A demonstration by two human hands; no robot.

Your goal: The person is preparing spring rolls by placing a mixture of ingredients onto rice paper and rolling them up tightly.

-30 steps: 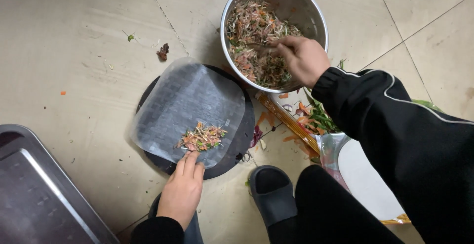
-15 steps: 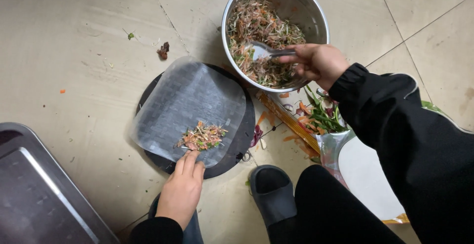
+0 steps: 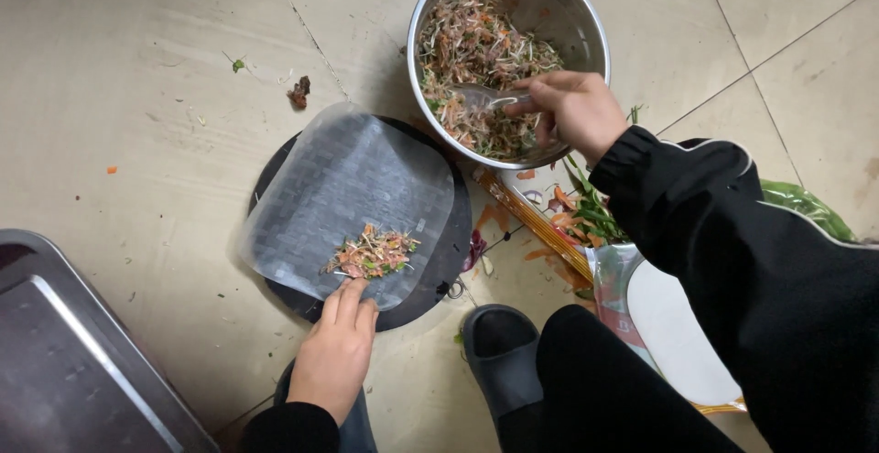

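Note:
A translucent rice paper sheet (image 3: 343,187) lies on a round black board (image 3: 453,233) on the floor. A small heap of shredded vegetable filling (image 3: 371,253) sits near the sheet's front edge. My left hand (image 3: 334,350) rests flat on that front edge, just below the heap. My right hand (image 3: 572,109) reaches into a steel bowl (image 3: 568,9) of the same shredded mix (image 3: 467,45) and grips a spoon (image 3: 476,98) lying in it.
A grey metal tray (image 3: 82,352) sits at the lower left. Green and orange vegetable scraps (image 3: 586,210) lie on a printed sheet right of the board, beside a plastic bag and a white round stack (image 3: 678,325). My dark slipper (image 3: 499,357) is below the board. Crumbs dot the tiles.
My right hand drew back from deep in the bowl's mix and now holds a spoon at the near rim. My left hand has stayed on the sheet's edge.

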